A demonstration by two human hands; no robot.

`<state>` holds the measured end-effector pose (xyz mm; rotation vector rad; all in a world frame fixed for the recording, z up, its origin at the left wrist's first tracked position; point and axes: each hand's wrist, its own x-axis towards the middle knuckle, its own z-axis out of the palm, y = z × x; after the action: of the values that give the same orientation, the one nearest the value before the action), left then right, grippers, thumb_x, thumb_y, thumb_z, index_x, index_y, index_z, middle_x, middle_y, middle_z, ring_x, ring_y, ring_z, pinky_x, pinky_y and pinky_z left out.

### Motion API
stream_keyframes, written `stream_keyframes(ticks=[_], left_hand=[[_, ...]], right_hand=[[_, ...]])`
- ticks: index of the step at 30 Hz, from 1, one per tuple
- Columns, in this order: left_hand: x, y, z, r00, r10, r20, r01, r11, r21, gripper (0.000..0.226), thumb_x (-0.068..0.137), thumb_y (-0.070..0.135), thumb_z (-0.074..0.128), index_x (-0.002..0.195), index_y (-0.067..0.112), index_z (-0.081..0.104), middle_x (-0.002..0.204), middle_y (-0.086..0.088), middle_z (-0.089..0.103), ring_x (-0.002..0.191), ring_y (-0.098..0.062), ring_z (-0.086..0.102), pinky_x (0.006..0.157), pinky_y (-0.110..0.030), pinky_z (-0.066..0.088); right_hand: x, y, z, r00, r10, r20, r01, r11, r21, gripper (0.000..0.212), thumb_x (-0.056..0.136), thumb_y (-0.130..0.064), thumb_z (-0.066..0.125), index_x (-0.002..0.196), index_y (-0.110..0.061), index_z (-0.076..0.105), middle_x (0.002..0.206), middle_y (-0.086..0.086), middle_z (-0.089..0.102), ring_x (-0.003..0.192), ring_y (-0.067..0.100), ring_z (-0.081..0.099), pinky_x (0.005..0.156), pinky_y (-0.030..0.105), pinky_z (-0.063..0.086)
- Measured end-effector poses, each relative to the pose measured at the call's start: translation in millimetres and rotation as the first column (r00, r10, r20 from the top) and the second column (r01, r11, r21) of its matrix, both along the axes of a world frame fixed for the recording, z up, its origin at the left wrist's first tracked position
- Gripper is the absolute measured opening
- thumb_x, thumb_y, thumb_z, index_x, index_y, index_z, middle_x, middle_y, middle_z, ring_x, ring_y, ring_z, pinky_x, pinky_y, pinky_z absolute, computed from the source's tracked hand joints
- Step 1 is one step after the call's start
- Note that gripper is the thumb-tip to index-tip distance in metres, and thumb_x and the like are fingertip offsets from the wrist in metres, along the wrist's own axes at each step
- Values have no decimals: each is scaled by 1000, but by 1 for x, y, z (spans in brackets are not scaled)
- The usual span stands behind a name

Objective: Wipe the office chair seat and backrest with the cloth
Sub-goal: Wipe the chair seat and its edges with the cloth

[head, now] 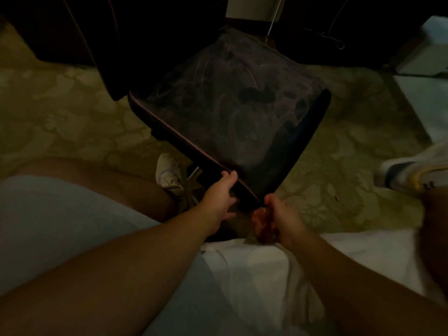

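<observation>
The dark office chair seat [232,103] fills the middle of the dim head view, streaked with pale smears, its near corner pointing at me. The backrest is a dark mass at the upper left [116,52]. My left hand [219,195] grips the seat's near-left edge, fingers curled over the rim. My right hand [282,214] is at the seat's near corner and holds a bunched reddish cloth [263,225] just below that corner.
Patterned greenish carpet [72,112] surrounds the chair. My shoe [169,174] is under the seat's left edge; another shoe [412,173] is at the right. White sheet [261,275] lies below my hands. Pale furniture [426,78] stands at the upper right.
</observation>
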<state>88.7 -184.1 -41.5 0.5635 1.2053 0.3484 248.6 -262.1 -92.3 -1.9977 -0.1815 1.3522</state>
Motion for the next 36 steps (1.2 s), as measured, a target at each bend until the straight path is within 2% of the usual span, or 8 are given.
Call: stream_keyframes(ticks=[7,11,16,19,23,30,33,36], left_hand=[[36,-16,8,998,70,0,-70,998,6,65,110,46,44,167,38,13,158,4,47,140,-27,52,110,-53,46],[63,-30,6,987,161,-15,-158,982,98,60,113,31,44,166,37,18,111,8,61,67,-5,71,52,-24,56],[76,-32,-8,975,222,13,-222,971,90,59,110,41,47,165,34,27,161,-1,43,124,-19,59,101,-38,44],[84,-29,-9,981,192,-11,-190,977,97,64,107,49,51,165,32,31,162,-3,44,145,-29,44,122,-48,33],[95,-25,1,982,187,2,-187,981,50,64,107,50,50,165,31,30,162,-4,42,147,-31,42,113,-41,33],[102,-21,-10,980,196,-32,-192,975,114,71,105,51,54,166,25,28,169,-1,32,153,-28,33,127,-52,24],[98,-20,-18,989,139,-50,-132,983,128,74,105,55,51,168,32,19,173,3,22,156,-30,27,127,-57,21],[94,-21,-24,991,123,-58,-112,982,154,73,107,52,48,168,35,12,175,5,11,157,-33,21,127,-59,21]], right_hand=[[10,10,-18,922,-355,-154,366,929,49,14,97,-22,54,99,-15,66,81,11,69,66,28,69,64,44,58],[2,5,-14,940,-261,-220,262,965,-29,26,88,-29,58,102,-13,72,97,15,80,72,31,75,67,45,61],[17,12,-8,853,-523,-7,521,848,95,28,101,-23,49,94,-11,73,70,7,77,59,24,76,46,30,55],[42,16,-16,827,-560,58,545,822,165,21,93,-28,52,105,-19,66,83,12,78,71,41,78,56,51,63],[57,11,-9,900,-333,281,300,941,154,21,81,-37,62,100,-28,63,92,11,75,79,36,74,69,55,65],[106,14,-44,903,-405,144,379,909,174,32,80,-32,64,107,-16,63,89,26,74,65,43,74,54,57,58],[72,18,-9,861,-256,440,188,963,194,15,87,-28,71,91,-34,58,85,-2,69,77,20,71,73,38,59],[52,7,-6,857,-180,483,80,972,220,17,93,-17,71,102,-28,62,89,-15,62,77,-2,58,63,18,41]])
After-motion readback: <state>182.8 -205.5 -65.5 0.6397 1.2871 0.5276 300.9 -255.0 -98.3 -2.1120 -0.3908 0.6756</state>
